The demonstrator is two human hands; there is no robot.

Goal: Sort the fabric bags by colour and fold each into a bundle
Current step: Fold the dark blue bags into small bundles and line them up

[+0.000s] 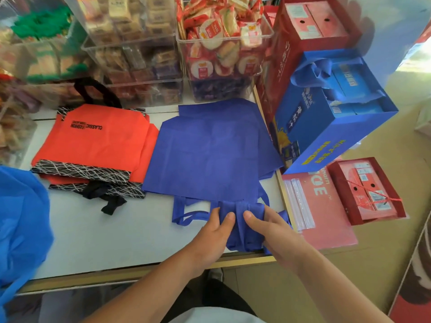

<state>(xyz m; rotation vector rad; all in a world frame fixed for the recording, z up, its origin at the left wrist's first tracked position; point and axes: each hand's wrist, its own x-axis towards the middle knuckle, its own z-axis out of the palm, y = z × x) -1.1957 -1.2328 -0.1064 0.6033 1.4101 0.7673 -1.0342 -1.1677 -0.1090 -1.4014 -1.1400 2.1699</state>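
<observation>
Both hands pinched the bunched near end of the blue bags (pixel 210 148): left hand (pixel 215 229) and right hand (pixel 272 227) sat side by side, thumbs on top, fingers curled under the fabric. These bags were plain, matte royal blue, lying flat in overlapping layers, with a loop handle (pixel 184 215) trailing left of the grip. They spread away from the hands across the table (pixel 105 241), touching the orange bags (pixel 100 141) on the left and a blue box (pixel 326 127) on the right, with clear bins (pixel 224 54) behind. The gripped end overhung the table's front edge; bare tabletop lay left of the hands.
</observation>
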